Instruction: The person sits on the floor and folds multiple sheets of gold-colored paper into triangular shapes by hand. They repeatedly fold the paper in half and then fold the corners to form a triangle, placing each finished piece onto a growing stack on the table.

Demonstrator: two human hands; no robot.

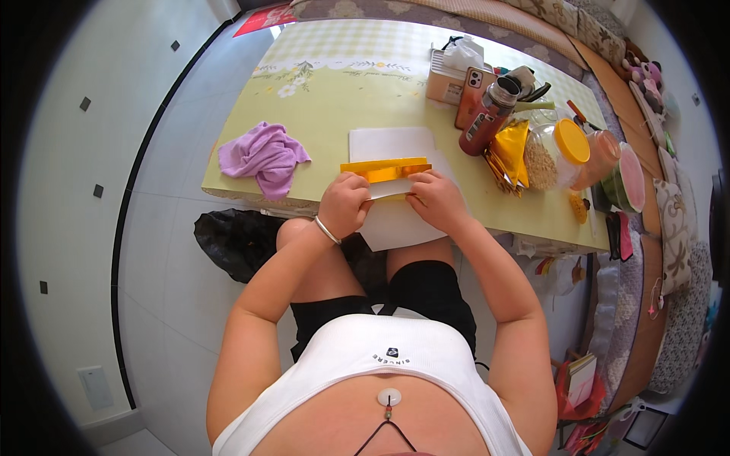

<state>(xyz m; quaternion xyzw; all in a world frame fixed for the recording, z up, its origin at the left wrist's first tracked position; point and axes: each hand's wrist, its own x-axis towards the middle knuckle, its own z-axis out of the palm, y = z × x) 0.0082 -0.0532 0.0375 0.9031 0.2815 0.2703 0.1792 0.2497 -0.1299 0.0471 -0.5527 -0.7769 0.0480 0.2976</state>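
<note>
Left hand (pixel 344 204) and right hand (pixel 439 199) near each other, fingers (pixel 420 181) curled in a pinch, thumbs (pixel 366 205) inward. Elbows (pixel 249 315) bent, set wide; left forearm (pixel 285 264) slanting up rightward, right forearm (pixel 493 260) up leftward.

Partly hidden, partly cropped
The left hand (pixel 346 204) and right hand (pixel 435 199) cover bits of the gold strip (pixel 384 170), which hides some white paper (pixel 389 142); the bottle (pixel 487 120) overlaps the phone (pixel 469 95); a knee (pixel 292 232) blocks part of the black bag (pixel 234 243); the necklace cord (pixel 370 437) runs off the lower edge.
</note>
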